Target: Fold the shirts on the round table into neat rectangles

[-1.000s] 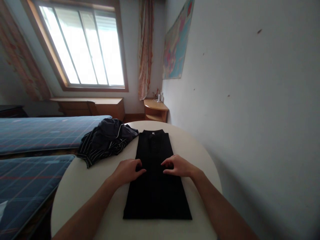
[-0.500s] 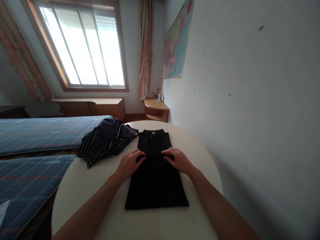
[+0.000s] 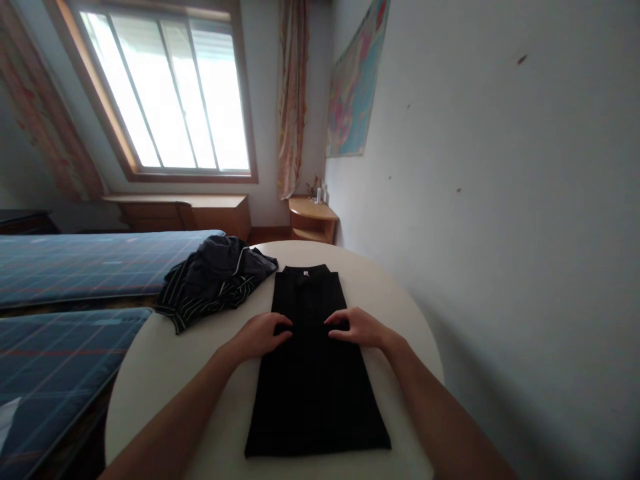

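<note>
A black polo shirt (image 3: 315,400), folded into a long narrow panel, lies flat on the round table with its collar at the far end. Across its middle, my left hand (image 3: 261,333) pinches the cloth near the left edge, thumb below the fingers. My right hand (image 3: 357,328) grips the right side at about the same height, its thumb and fingers curled around the fabric. A short stretch of shirt shows between the two hands. The cloth right at the fingertips is too dark to make out in detail.
The pale round table (image 3: 165,380) carries a heap of dark and striped clothes (image 3: 215,280) at the far left. Blue plaid mattresses (image 3: 65,353) lie to the left, and a white wall (image 3: 500,267) rises to the right. A corner shelf (image 3: 313,210) stands beyond.
The shirt has slid toward me, its near edge now closer to the table's front. Both hands have come slightly nearer with it. The clothes heap stays put.
</note>
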A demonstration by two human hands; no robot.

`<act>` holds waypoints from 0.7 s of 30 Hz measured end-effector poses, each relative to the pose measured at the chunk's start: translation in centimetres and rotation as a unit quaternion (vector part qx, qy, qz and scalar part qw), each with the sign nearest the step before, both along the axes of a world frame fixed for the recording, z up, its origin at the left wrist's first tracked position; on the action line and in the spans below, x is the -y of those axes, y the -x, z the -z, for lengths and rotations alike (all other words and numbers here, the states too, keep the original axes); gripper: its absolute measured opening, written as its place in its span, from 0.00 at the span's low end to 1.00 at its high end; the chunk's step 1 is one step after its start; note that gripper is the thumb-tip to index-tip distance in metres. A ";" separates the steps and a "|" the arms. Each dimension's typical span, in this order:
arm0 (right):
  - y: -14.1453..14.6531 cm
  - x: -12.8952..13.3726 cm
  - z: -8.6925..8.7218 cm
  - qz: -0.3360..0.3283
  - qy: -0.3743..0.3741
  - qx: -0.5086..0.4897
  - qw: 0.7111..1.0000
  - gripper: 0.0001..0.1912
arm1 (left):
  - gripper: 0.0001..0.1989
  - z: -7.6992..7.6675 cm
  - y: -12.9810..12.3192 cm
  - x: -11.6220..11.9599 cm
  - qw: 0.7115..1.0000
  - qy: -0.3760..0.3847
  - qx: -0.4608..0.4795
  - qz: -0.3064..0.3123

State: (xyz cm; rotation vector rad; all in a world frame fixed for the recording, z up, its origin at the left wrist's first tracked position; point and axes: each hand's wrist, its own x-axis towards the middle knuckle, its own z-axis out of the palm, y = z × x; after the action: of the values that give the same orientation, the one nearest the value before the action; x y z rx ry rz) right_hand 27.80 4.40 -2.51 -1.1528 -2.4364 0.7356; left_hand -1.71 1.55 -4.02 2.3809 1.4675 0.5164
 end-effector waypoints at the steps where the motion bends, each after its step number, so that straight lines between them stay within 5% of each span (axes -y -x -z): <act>1: 0.0 0.4 -0.2 -0.007 0.009 0.007 1.000 0.18 | 0.14 -0.3 0.1 0.5 1.000 0.019 -0.005 0.009; 6: 0.6 1.2 0.0 -0.033 -0.006 0.011 0.999 0.09 | 0.11 -1.4 0.2 1.8 0.998 0.049 -0.009 0.024; 9: 0.8 0.9 0.1 -0.013 -0.077 -0.015 0.997 0.07 | 0.09 -1.8 0.1 1.4 0.999 0.007 0.043 0.032; 13: 0.8 -0.1 0.5 0.065 -0.175 -0.061 0.981 0.08 | 0.11 -1.0 -0.2 0.4 0.992 -0.085 0.088 -0.035; 21: 0.0 -1.5 1.9 0.087 -0.080 -0.022 0.993 0.13 | 0.15 1.4 -0.3 -0.8 0.994 -0.048 0.031 -0.093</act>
State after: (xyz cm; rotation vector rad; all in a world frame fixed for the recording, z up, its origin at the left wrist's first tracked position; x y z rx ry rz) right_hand 27.77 5.87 -4.43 -1.2524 -2.2752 0.4995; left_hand -1.46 2.39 -5.41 2.2878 1.6807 0.7151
